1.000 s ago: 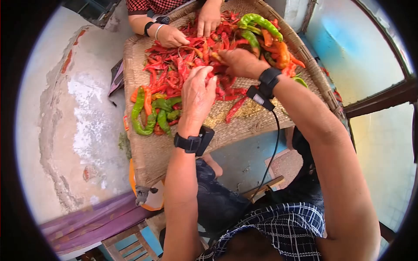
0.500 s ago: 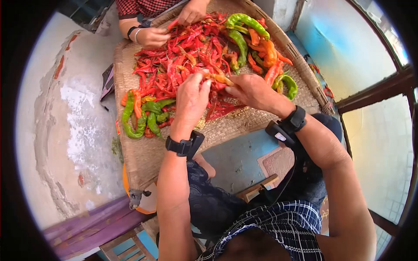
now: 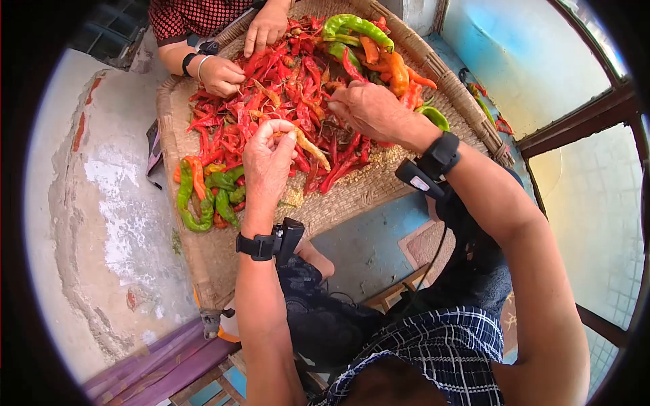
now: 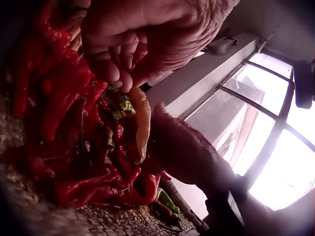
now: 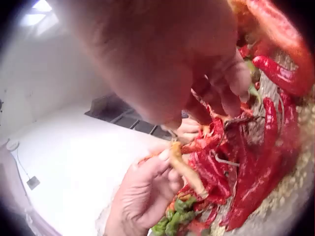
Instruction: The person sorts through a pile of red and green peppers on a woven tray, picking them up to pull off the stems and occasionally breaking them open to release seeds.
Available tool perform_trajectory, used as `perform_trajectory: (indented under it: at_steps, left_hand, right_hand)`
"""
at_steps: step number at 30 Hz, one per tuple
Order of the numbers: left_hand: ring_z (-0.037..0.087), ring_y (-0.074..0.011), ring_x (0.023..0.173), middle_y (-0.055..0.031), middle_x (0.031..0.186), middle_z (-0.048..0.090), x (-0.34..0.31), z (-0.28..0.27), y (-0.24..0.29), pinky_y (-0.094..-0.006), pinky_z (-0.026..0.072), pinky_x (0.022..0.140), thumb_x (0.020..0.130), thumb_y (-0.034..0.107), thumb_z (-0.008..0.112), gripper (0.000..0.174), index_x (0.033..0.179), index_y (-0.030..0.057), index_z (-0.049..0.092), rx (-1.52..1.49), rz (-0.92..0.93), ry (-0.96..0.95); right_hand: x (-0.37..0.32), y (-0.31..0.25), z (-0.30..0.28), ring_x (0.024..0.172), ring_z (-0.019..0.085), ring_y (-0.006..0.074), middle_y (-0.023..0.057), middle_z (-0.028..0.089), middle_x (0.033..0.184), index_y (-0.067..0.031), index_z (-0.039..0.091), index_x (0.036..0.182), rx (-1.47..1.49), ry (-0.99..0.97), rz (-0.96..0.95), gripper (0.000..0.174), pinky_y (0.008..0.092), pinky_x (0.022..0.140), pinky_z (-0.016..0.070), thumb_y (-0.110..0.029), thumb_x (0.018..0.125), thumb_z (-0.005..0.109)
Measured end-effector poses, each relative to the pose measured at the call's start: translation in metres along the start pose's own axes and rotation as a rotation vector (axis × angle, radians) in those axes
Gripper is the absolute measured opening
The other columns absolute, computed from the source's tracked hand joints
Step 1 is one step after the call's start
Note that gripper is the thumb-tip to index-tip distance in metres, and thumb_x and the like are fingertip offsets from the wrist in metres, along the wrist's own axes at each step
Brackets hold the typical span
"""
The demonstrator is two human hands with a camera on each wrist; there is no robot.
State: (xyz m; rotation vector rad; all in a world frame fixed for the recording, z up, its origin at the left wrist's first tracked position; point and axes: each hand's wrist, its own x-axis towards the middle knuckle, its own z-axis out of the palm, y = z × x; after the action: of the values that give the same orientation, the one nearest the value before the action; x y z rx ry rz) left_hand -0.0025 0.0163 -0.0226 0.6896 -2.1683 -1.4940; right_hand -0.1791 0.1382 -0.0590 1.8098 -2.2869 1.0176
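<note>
My left hand [image 3: 266, 166] pinches a slim, pale yellow-orange chili pepper [image 3: 313, 149] by one end, between thumb and fingers. The pepper hangs at a slant over the front of a heap of red chili peppers [image 3: 291, 81]; the left wrist view shows its wrinkled skin. Farther right, my right hand [image 3: 374, 114] reaches palm down over the heap. In the right wrist view its fingers [image 5: 236, 83] bend loosely, tips close to the red peppers, with nothing seen between them. The heap lies on a woven tray [image 3: 210, 260].
Larger green peppers [image 3: 359, 27] and orange peppers [image 3: 398, 73] lie at the tray's right; a smaller green and orange group [image 3: 222, 183] is at its left. Another person's hands [image 3: 223, 76] work at the far side. Pale seeds [image 3: 382, 162] are scattered near the front. A window stands right.
Both hands were together at the yellowish pepper half a second ago. Now the left hand alone holds it, drawn left, and the right hand has moved off to the heap.
</note>
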Motion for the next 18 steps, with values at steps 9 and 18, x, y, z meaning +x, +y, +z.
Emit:
perform_trajectory:
  at_steps: [9,18]
  left_hand:
    - [0.052,-0.0051,0.064,0.0009,0.081,0.059,-0.003,0.004,0.004,-0.0193,0.0446,0.060,0.088,0.009,0.058,0.012,0.098,0.0035,0.060,0.080,0.001,-0.063]
    - [0.056,-0.0088,0.068,-0.0049,0.087,0.058,-0.002,0.002,0.002,-0.0223,0.0484,0.061,0.087,0.005,0.055,0.038,0.123,0.0042,0.043,0.028,0.015,0.014]
  right_hand:
    - [0.008,-0.006,0.010,0.076,0.064,0.0323,0.0146,0.064,0.080,-0.0100,0.056,0.099,-0.306,-0.302,0.107,0.019,0.0444,0.063,0.0506,-0.018,0.082,0.058]
    - [0.009,0.009,-0.045,0.074,0.063,0.0342,0.0167,0.063,0.081,-0.0129,0.056,0.099,-0.120,0.270,0.042,0.024,0.0443,0.061,0.0511,-0.011,0.076,0.060]
